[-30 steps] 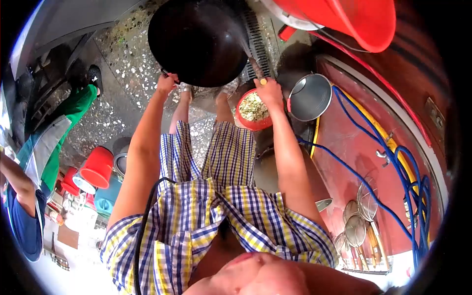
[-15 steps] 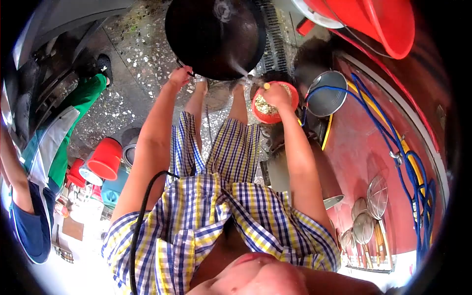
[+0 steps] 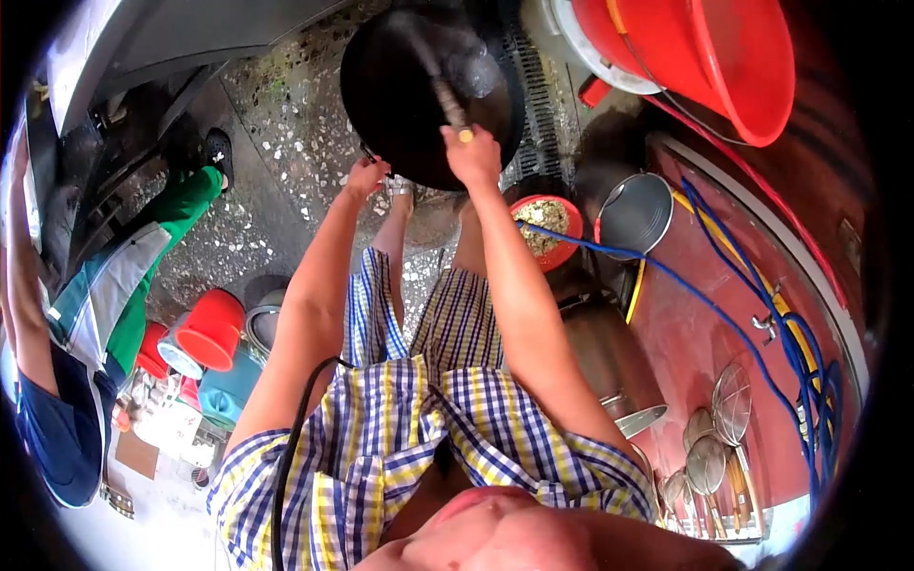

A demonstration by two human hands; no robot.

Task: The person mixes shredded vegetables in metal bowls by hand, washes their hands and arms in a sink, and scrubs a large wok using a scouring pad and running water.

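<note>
A large black wok (image 3: 390,105) hangs tilted over the floor in front of my feet. My left hand (image 3: 367,176) is closed on the handle at its near left rim. My right hand (image 3: 472,157) is wrapped round a hose nozzle (image 3: 447,100) with a yellow end, held over the wok. A jet of water leaves the nozzle and strikes the wok's inside, with spray at the far side. The blue hose (image 3: 609,249) runs from near my right forearm toward the wall at right. How it joins the nozzle is hidden.
A red bowl of food scraps (image 3: 545,255) and a metal bucket (image 3: 636,217) stand at right. A large red bucket (image 3: 743,67) is upper right. Strainers (image 3: 706,464) hang lower right. Red buckets (image 3: 211,329) and a person in green trousers (image 3: 133,314) are at left.
My right hand has moved left and up from above the red bowl to over the wok. The water jet now points away from me, deeper into the wok. My left hand keeps its hold.
</note>
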